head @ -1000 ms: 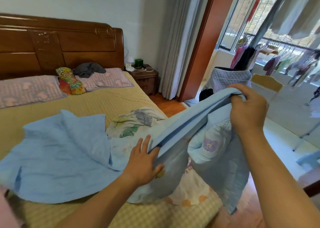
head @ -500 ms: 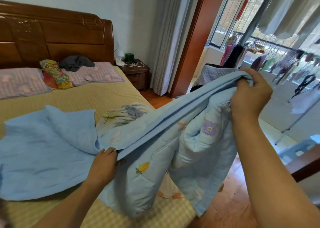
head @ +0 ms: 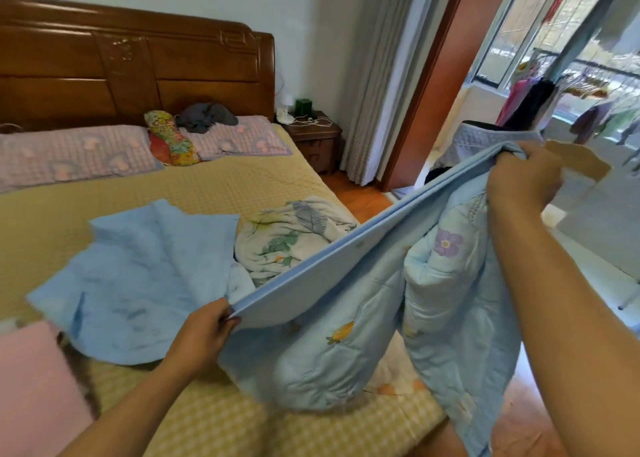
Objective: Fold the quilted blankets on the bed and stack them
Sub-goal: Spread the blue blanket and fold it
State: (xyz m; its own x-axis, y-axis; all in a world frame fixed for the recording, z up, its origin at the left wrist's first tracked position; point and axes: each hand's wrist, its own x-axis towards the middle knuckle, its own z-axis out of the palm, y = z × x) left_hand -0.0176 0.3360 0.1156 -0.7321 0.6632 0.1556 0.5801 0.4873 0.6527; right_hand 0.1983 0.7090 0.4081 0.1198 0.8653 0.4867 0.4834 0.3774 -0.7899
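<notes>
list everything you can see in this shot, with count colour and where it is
quilted blanket: 1, light blue with flower print, stretched between both hands over the bed's near right corner
white leaf-print blanket: 1, white and green, crumpled on the bed behind the blue one
bed: 1, yellow checked cover
headboard: 1, brown wood, against the wall
pillows: 2, lilac checked, at the head of the bed
floral cushion: 1, multicoloured, between the pillows
dark garment: 1, grey, on the right pillow
nightstand: 1, brown, right of the bed
curtain: 1, pale, by the doorway
left hand: 1, grips the blanket's lower edge
right hand: 1, grips the raised edge
</notes>
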